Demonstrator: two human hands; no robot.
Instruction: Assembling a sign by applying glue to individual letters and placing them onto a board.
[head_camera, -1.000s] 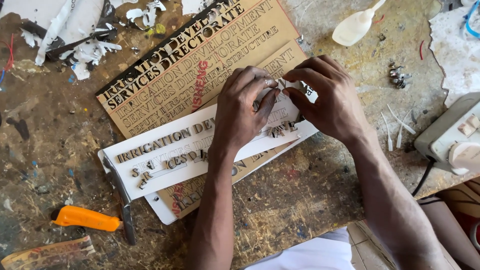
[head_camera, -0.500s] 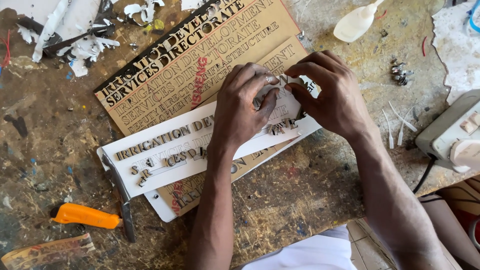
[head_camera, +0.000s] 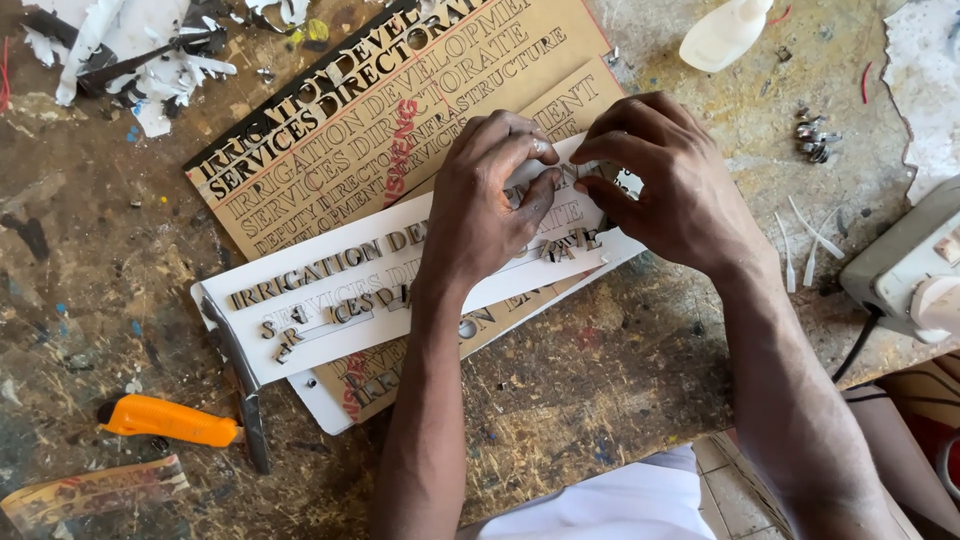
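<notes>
Pinching a small cut-out letter (head_camera: 556, 176) between fingertips, left hand (head_camera: 490, 200) and right hand (head_camera: 670, 180) meet over white sign board (head_camera: 330, 290) on bench (head_camera: 600, 390).

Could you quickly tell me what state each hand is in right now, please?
Left hand: fingers curled, pinching a small piece over the white sign board.
Right hand: fingers pinched on the same spot; what it holds cannot be told.

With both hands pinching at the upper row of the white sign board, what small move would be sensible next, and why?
Probably press the small piece down flat with the fingertips. Both the left hand and the right hand meet at one spot on the white sign board, where glued letters already form a row; loose letters lie below. What the fingers hold is hidden.
</notes>
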